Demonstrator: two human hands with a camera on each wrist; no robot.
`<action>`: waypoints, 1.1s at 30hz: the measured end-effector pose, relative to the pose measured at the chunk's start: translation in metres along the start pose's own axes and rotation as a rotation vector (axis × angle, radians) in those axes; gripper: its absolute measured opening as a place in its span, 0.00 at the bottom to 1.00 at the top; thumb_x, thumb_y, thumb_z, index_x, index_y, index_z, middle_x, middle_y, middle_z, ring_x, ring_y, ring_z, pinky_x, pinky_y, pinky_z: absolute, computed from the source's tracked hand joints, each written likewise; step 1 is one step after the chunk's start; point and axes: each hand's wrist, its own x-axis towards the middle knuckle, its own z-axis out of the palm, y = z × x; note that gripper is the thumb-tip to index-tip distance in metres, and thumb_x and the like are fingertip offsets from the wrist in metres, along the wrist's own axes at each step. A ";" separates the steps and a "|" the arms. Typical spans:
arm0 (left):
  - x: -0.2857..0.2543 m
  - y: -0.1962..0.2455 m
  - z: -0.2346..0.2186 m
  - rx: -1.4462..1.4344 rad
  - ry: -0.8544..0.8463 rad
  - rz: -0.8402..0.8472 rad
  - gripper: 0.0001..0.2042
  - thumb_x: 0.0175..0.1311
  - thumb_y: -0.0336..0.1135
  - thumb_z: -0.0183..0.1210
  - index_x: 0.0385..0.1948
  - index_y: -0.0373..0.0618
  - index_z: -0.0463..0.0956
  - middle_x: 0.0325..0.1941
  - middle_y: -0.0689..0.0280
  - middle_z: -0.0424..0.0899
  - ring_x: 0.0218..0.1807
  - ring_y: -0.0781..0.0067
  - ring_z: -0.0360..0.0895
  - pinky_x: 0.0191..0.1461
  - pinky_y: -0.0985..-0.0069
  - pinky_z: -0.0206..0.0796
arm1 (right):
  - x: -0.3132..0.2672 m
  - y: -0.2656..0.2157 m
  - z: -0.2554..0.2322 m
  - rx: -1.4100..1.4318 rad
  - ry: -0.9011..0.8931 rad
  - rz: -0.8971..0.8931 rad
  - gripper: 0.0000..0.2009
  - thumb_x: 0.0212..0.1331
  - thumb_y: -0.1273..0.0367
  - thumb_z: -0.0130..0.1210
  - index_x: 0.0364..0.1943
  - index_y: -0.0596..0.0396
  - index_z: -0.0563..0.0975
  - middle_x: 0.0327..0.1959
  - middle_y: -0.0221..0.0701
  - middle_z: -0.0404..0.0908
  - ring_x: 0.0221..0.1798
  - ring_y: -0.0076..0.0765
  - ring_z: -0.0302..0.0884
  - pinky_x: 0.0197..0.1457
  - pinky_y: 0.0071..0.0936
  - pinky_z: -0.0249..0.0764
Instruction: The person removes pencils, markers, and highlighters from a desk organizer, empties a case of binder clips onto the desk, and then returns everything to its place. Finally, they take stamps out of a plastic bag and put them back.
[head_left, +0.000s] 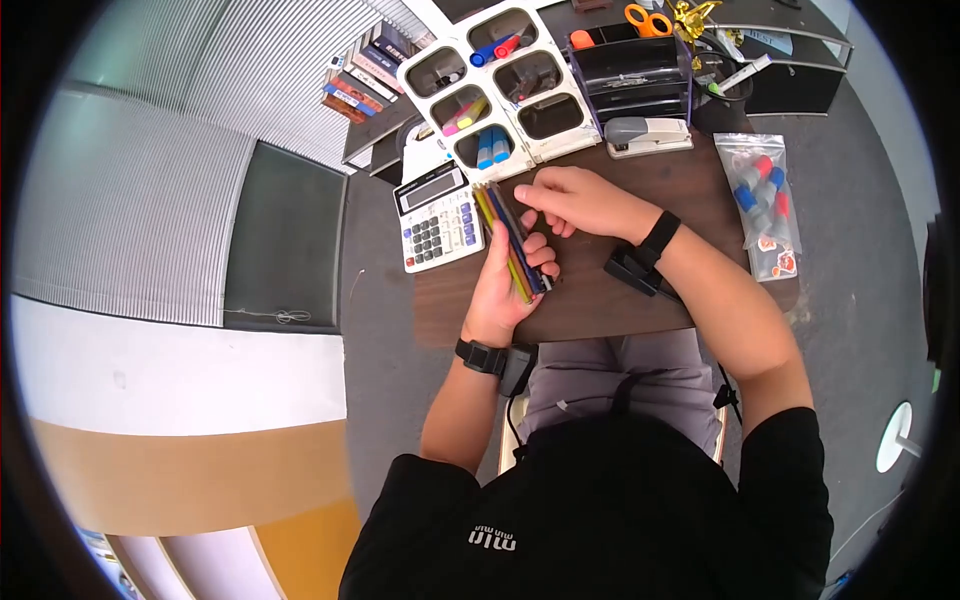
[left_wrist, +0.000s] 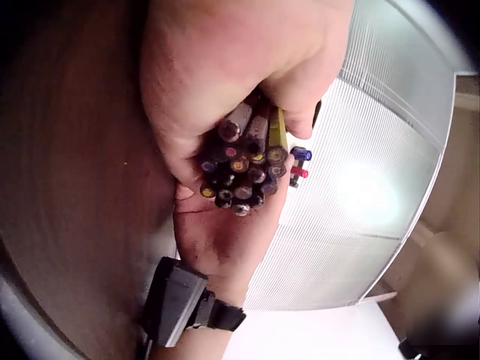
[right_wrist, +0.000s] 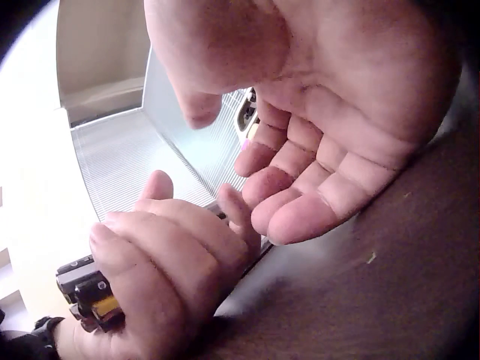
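My left hand [head_left: 495, 292] grips a thick bundle of coloured pencils [head_left: 515, 245] above the desk's front part. Yellow-green, dark blue and dark barrels show across the palm in the head view. In the left wrist view, several blunt pencil ends [left_wrist: 241, 176] cluster together, enclosed by the fingers. Just to the right, my right hand [head_left: 582, 203] hovers beside the bundle's upper end. Its fingers [right_wrist: 300, 217] are loosely bent with nothing held, as the right wrist view shows. The left hand's fingers [right_wrist: 169, 247] hide most of the bundle there.
A calculator [head_left: 440, 222] lies left of the hands. Behind stands a white compartment organizer [head_left: 535, 140] with markers and highlighters. A stapler [head_left: 648, 136], a dark desk holder [head_left: 632, 80] and orange scissors [head_left: 648, 20] sit at the back. A clear bag of markers [head_left: 762, 195] rests at the right edge.
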 end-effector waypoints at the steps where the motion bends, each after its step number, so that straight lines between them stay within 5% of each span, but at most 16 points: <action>1: 0.000 -0.001 -0.002 0.022 -0.022 -0.009 0.24 0.78 0.63 0.50 0.58 0.53 0.72 0.38 0.74 0.69 0.39 0.82 0.68 0.44 0.76 0.67 | -0.002 0.000 0.001 0.020 0.014 0.001 0.21 0.73 0.51 0.60 0.33 0.55 0.79 0.29 0.25 0.82 0.26 0.20 0.76 0.30 0.21 0.75; 6: 0.000 0.001 -0.011 0.082 -0.072 -0.029 0.25 0.80 0.62 0.47 0.62 0.52 0.72 0.44 0.70 0.76 0.43 0.76 0.75 0.48 0.71 0.74 | -0.016 -0.009 -0.011 -0.254 -0.075 -0.130 0.16 0.67 0.58 0.67 0.30 0.54 0.78 0.22 0.24 0.81 0.23 0.18 0.72 0.26 0.21 0.67; 8: 0.001 0.003 -0.017 0.229 -0.004 -0.002 0.25 0.82 0.58 0.45 0.63 0.48 0.72 0.54 0.62 0.82 0.51 0.66 0.81 0.53 0.66 0.77 | -0.025 -0.015 -0.011 -0.322 -0.175 -0.312 0.17 0.66 0.59 0.67 0.27 0.57 0.78 0.23 0.32 0.85 0.23 0.23 0.81 0.26 0.24 0.72; 9: 0.003 0.005 -0.016 0.079 -0.130 -0.053 0.24 0.84 0.53 0.44 0.65 0.44 0.71 0.61 0.55 0.82 0.57 0.55 0.82 0.58 0.58 0.78 | -0.031 -0.022 -0.007 -0.292 -0.194 -0.267 0.16 0.64 0.60 0.68 0.26 0.56 0.78 0.22 0.31 0.85 0.26 0.26 0.87 0.28 0.26 0.76; 12: 0.004 0.000 -0.016 0.127 -0.053 0.021 0.23 0.84 0.50 0.44 0.67 0.42 0.69 0.63 0.54 0.81 0.60 0.52 0.81 0.62 0.53 0.76 | -0.031 -0.014 0.004 -0.355 -0.104 -0.262 0.15 0.63 0.61 0.69 0.27 0.54 0.76 0.21 0.29 0.83 0.20 0.29 0.80 0.25 0.30 0.69; 13: 0.004 0.001 -0.016 0.110 -0.126 0.026 0.23 0.84 0.47 0.45 0.69 0.42 0.68 0.66 0.53 0.79 0.65 0.50 0.79 0.69 0.50 0.72 | -0.031 -0.014 0.003 -0.435 -0.062 -0.256 0.17 0.61 0.58 0.69 0.26 0.54 0.77 0.22 0.30 0.84 0.24 0.37 0.84 0.28 0.35 0.73; 16: 0.002 0.000 -0.005 0.115 0.017 0.062 0.23 0.83 0.46 0.46 0.71 0.43 0.66 0.70 0.53 0.76 0.70 0.52 0.75 0.74 0.49 0.67 | -0.031 -0.015 -0.003 -0.726 -0.004 -0.289 0.19 0.60 0.53 0.68 0.25 0.53 0.78 0.22 0.31 0.85 0.26 0.41 0.84 0.31 0.38 0.75; 33: 0.000 -0.003 0.002 0.140 0.009 0.028 0.23 0.84 0.44 0.45 0.71 0.40 0.65 0.70 0.53 0.76 0.71 0.53 0.75 0.75 0.51 0.67 | -0.032 -0.012 -0.010 -0.707 -0.009 -0.112 0.16 0.54 0.58 0.61 0.26 0.61 0.83 0.23 0.42 0.85 0.29 0.48 0.86 0.35 0.39 0.80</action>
